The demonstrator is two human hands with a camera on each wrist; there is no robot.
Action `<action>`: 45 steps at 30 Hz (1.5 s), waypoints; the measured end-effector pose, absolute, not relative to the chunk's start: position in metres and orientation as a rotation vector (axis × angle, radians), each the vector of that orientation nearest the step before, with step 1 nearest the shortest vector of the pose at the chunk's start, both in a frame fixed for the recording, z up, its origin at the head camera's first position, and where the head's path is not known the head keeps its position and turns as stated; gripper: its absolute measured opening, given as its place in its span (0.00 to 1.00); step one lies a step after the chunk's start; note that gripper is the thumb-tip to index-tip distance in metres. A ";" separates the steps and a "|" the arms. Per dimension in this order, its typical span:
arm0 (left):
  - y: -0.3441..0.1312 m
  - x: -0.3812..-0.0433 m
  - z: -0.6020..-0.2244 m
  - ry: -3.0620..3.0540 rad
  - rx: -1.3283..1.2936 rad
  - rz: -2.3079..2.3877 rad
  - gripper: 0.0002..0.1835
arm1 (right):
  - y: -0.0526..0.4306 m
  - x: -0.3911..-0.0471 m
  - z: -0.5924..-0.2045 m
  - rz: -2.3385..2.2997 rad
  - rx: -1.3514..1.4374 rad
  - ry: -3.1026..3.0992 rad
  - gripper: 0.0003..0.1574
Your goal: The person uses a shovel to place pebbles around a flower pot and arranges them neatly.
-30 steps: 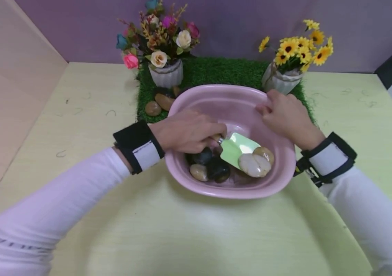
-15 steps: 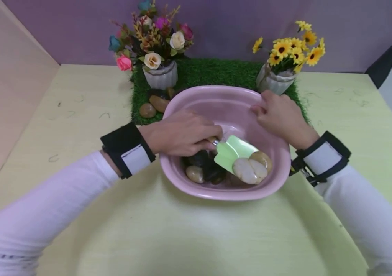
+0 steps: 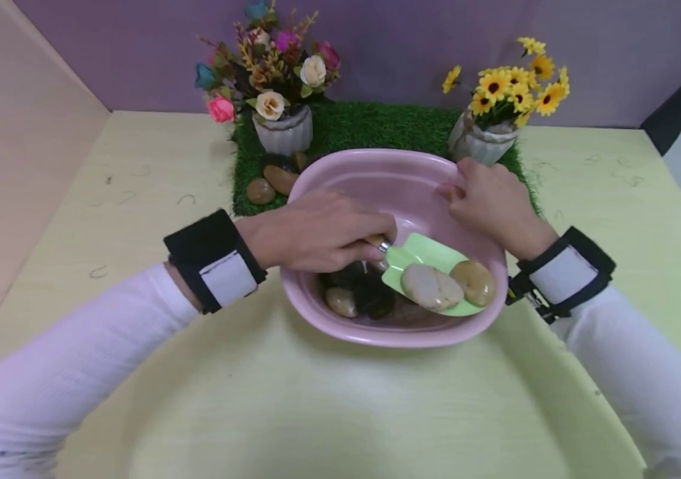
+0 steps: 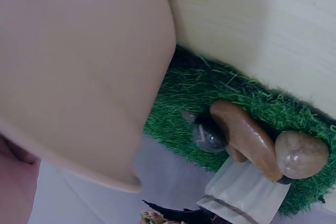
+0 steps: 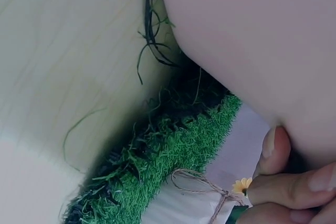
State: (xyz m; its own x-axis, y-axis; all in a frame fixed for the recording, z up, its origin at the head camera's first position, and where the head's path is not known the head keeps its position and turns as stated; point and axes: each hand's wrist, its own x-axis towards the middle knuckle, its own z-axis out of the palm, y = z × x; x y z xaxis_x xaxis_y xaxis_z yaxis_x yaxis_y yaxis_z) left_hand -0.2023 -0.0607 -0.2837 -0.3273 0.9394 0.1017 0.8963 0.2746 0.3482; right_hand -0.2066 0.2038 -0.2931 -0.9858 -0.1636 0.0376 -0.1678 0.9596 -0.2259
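Note:
My left hand (image 3: 328, 229) reaches over the left side of a pink basin (image 3: 376, 336) and grips the short wooden handle of a light green trowel (image 3: 421, 249). On the trowel's blade lie a whitish stone (image 3: 431, 287) and a tan stone (image 3: 473, 282), both glossy. Beneath the left hand, several dark stones (image 3: 374, 297) and a beige stone (image 3: 341, 301) sit at the bottom of the basin. My right hand (image 3: 492, 203) holds the basin's rim at the far right corner; in the right wrist view its fingers (image 5: 275, 150) curl against the basin's outer wall.
Green artificial turf (image 3: 376, 126) lies behind the basin on a pale wooden table (image 3: 292, 412). On it stand a pot of mixed flowers (image 3: 283, 130) and a pot of yellow sunflowers (image 3: 484, 140). Brown stones (image 4: 247, 137) rest on the turf at the left.
The trowel's blade has shifted right relative to the basin and slid further under both stones, which now sit side by side on it. My right hand stays on the rim.

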 end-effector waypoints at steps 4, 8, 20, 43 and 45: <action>-0.061 -0.201 -0.280 2.397 1.744 0.524 0.10 | 0.205 -0.206 -0.293 0.367 0.254 -3.102 0.20; -0.064 -0.201 -0.278 2.425 1.734 0.496 0.11 | 0.205 -0.206 -0.293 0.367 0.255 -3.109 0.20; -0.084 -0.212 -0.263 2.691 1.650 0.443 0.11 | 0.205 -0.207 -0.292 0.364 0.259 -3.108 0.19; -0.096 -0.213 -0.277 2.958 1.746 0.124 0.20 | 0.204 -0.206 -0.295 0.355 0.231 -3.038 0.20; -0.095 -0.214 -0.277 2.995 1.775 0.098 0.20 | 0.204 -0.206 -0.295 0.355 0.225 -3.037 0.13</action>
State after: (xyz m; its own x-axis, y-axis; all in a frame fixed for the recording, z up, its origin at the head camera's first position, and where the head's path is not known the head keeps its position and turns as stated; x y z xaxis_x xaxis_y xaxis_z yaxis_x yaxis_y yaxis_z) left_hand -0.2137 -0.0951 -0.2770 -0.4377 0.8420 0.3155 0.8608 0.4938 -0.1236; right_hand -0.2057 0.2038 -0.2953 -0.9864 -0.1366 0.0915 -0.1540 0.9625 -0.2235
